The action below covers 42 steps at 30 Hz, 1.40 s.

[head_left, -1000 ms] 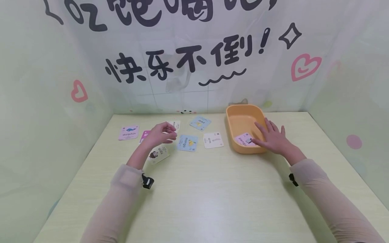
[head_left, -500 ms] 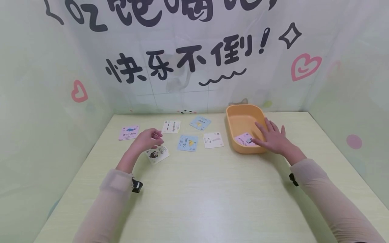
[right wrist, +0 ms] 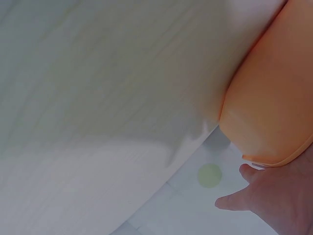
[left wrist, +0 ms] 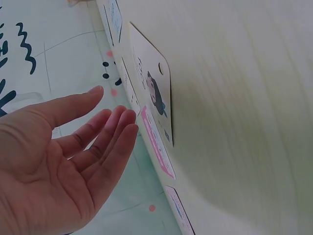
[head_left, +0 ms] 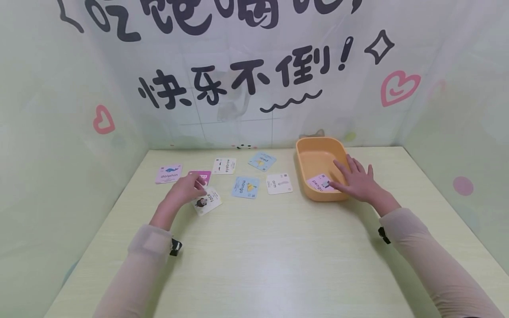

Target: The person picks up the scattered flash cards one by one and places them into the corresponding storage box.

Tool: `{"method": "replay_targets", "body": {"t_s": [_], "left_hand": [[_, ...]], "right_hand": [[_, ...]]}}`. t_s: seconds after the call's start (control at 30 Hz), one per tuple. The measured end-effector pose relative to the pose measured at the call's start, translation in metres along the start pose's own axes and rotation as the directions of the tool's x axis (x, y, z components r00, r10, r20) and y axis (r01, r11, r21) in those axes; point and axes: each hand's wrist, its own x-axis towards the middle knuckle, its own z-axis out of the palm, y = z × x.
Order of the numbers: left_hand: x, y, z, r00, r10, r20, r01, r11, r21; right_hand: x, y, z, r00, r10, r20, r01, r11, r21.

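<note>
My left hand point(head_left: 186, 190) hovers at the upper left corner of the white face card point(head_left: 207, 202), which lies on the table. In the left wrist view the left hand point(left wrist: 73, 152) has its fingers loosely bent, with nothing between them, apart from the face card point(left wrist: 151, 83). Behind it a magenta card point(head_left: 204, 175) shows in part. My right hand point(head_left: 359, 182) rests with spread fingers on the right rim of an orange tray point(head_left: 318, 154). Inside the tray lies a pink penguin card point(head_left: 318, 182), partly covered by the thumb.
Around the left hand lie a dolphin card point(head_left: 169, 174) and an eyebrow card point(head_left: 224, 166). Toward the tray are mango point(head_left: 245, 187), pear point(head_left: 262, 160) and arm point(head_left: 279, 183) cards. A printed curtain point(head_left: 254, 128) closes off the table's back edge.
My left hand has moved left and slightly toward me, uncovering the eyebrow card and then part of the magenta card. The right hand and tray have stayed still.
</note>
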Motion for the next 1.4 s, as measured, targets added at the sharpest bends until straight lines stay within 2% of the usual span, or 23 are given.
{"method": "replay_targets", "body": {"t_s": [0.37, 1.03, 1.17, 1.3, 1.4], "left_hand": [[-0.005, -0.005, 0.001, 0.998, -0.056, -0.001, 0.056, 0.988, 0.141], [-0.009, -0.011, 0.007, 0.990, -0.135, 0.044, 0.123, 0.971, 0.207], [-0.013, -0.014, 0.007, 0.992, -0.110, 0.055, 0.098, 0.975, 0.199], [-0.014, -0.024, 0.005, 0.996, -0.005, 0.090, -0.011, 0.984, 0.178], [-0.013, -0.035, 0.003, 0.990, 0.078, 0.117, -0.095, 0.985, 0.145]], "right_hand": [[-0.001, -0.001, -0.001, 1.000, -0.003, -0.007, 0.003, 1.000, 0.006], [-0.001, -0.002, -0.001, 1.000, -0.002, -0.012, 0.002, 1.000, -0.001], [0.000, -0.002, -0.001, 1.000, -0.001, -0.007, 0.001, 1.000, -0.007], [0.000, -0.002, 0.000, 1.000, -0.001, -0.005, 0.001, 1.000, -0.008], [-0.001, -0.002, 0.000, 1.000, -0.001, -0.006, 0.001, 1.000, -0.008]]}}
